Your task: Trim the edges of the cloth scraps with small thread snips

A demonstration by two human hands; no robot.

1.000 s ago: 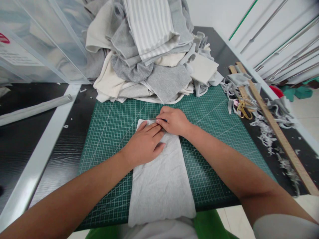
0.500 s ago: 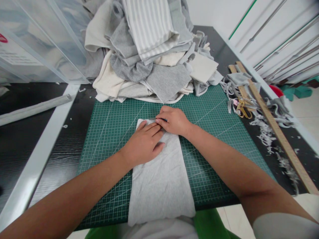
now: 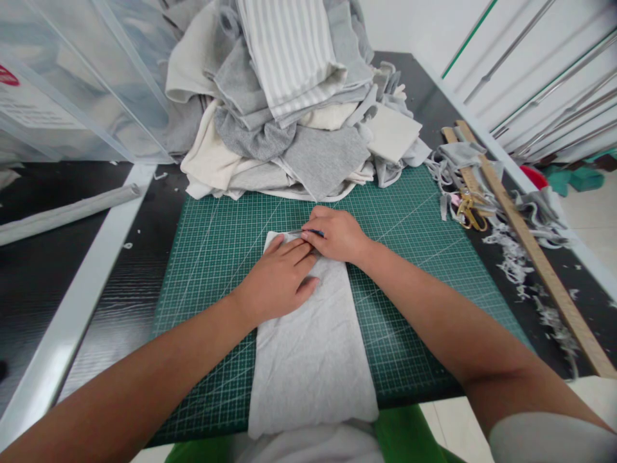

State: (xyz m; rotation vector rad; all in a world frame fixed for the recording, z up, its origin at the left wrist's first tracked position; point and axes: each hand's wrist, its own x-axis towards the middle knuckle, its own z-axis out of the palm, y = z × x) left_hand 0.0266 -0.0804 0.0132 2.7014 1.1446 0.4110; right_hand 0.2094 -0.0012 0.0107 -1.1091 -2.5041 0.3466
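Grey cloth [image 3: 313, 360] beneath flat, unclenched left grip [image 3: 277, 283]; right grip [image 3: 337, 235], at cloth's far end, pinches what seems slim tool [image 3: 315, 232].

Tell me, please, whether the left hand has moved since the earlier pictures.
No, not visibly: the left hand lies on the light grey cloth in the same place against the grid of the green cutting mat.

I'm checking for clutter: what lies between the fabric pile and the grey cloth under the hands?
In the head view, a strip of green gridded mat separates the fabric pile from the grey cloth; the right hand covers part of it.
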